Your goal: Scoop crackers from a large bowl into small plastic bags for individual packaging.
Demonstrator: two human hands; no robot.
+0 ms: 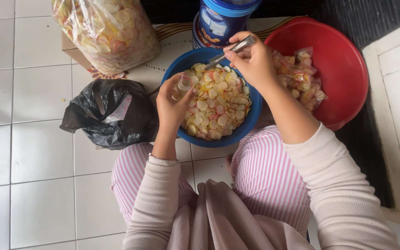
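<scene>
Head view: your left hand (174, 104) pinches a small clear plastic bag (183, 85), thumb and fingers closed on it, held over the left rim of the blue bowl (251, 120). Your right hand (253, 60) is closed around a metal spoon (231, 50); the spoon's handle sticks out up-right, its bowl end points down-left to the chips near the blue bowl's far rim. The blue bowl sits on the white tiled floor (33, 153) just in front of your knees and is filled with round crackers (218, 106), pale yellow with some pink-edged. Touching the blue bowl's right side is a red basin (343, 60) with a few small filled packets (302, 76) lying against its left wall. A blue tub (221, 21) stands at the blue bowl's far edge, cut off by the top of the frame. A big clear bag of crackers (109, 30) sits at top left on a patterned mat (172, 44). A crumpled black plastic bag (109, 113) lies on the floor just left of your left hand. Pink striped trousers, beige sleeves.
</scene>
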